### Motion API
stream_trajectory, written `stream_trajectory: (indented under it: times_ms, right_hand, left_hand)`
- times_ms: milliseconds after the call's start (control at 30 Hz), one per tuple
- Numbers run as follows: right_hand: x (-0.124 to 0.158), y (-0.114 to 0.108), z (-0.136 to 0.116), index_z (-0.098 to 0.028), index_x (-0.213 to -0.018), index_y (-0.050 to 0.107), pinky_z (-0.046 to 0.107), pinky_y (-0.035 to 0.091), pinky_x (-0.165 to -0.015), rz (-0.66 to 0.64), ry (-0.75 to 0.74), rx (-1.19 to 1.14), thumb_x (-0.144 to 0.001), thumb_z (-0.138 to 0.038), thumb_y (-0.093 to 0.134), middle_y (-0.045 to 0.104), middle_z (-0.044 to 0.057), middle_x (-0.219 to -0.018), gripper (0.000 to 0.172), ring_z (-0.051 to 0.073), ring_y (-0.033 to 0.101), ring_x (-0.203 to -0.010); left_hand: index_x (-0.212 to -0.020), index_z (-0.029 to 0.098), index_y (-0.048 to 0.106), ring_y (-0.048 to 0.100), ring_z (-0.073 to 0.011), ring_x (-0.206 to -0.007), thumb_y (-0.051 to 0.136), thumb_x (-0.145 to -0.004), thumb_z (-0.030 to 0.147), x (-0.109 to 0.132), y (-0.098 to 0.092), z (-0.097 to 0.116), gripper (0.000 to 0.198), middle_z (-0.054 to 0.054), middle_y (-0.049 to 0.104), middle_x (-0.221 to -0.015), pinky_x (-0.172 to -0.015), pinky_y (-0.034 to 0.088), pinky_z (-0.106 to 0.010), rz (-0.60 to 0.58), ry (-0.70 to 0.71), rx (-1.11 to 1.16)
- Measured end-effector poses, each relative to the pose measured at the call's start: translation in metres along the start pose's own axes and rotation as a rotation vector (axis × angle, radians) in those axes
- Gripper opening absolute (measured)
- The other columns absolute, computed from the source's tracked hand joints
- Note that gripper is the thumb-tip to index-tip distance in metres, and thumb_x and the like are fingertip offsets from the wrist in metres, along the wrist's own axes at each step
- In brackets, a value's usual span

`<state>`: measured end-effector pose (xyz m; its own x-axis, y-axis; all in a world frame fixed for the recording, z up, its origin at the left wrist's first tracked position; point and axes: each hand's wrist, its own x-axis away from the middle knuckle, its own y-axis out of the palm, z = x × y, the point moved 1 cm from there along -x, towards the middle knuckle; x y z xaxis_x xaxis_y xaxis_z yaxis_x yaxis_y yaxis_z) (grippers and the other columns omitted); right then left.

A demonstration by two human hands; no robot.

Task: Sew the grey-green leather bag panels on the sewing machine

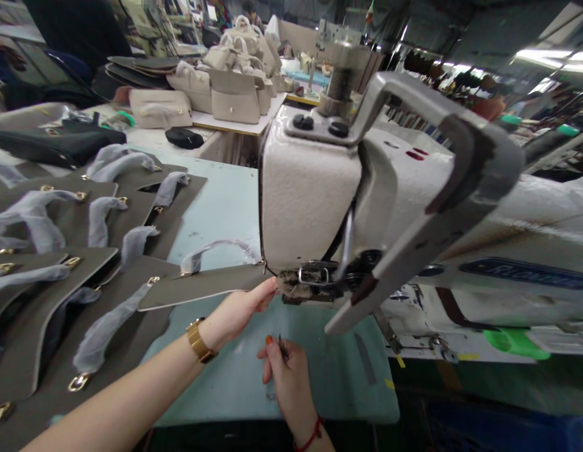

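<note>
My left hand, with a gold watch on its wrist, pinches the near edge of a grey-brown leather panel that lies flat under the head of a white sewing machine. A handle wrapped in white tissue arches up from that panel. My right hand, with a red cord on the wrist, rests lower on the pale green table and grips a small dark pointed tool between thumb and fingers. The needle area sits just right of my left fingertips.
Several similar grey-brown panels with tissue-wrapped handles and gold rings overlap on the left. Beige handbags stand on a table at the back, beside a black bag. A green object lies at the right under the machine arm.
</note>
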<state>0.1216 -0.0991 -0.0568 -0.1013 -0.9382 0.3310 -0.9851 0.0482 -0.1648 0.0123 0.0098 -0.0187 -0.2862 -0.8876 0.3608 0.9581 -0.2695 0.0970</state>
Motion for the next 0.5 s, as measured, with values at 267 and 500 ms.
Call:
stream_trajectory:
  times_ms: [267, 500]
  right_hand:
    - [0.002, -0.002, -0.006, -0.014, -0.068, 0.067, 0.022, 0.036, -0.054, 0.010, -0.044, 0.025, -0.093, -0.043, 0.045, 0.049, -0.003, -0.042, 0.045, 0.010, 0.046, -0.044]
    - [0.004, -0.006, -0.007, -0.015, -0.068, 0.066, 0.024, 0.039, -0.059, -0.025, -0.014, 0.018, -0.093, -0.043, 0.043, 0.049, -0.003, -0.045, 0.044, 0.011, 0.048, -0.047]
  left_hand:
    - [-0.052, 0.020, 0.040, 0.025, -0.0101, -0.053, 0.057, -0.076, 0.052, 0.003, 0.006, 0.007, 0.043, 0.007, 0.032, -0.053, -0.053, 0.025, -0.025, -0.026, -0.005, 0.072]
    - [-0.051, 0.021, 0.045, 0.030, -0.0113, -0.052, 0.059, -0.076, 0.048, 0.015, 0.023, 0.010, 0.040, 0.006, 0.035, -0.050, -0.055, 0.028, -0.026, 0.114, 0.002, 0.174]
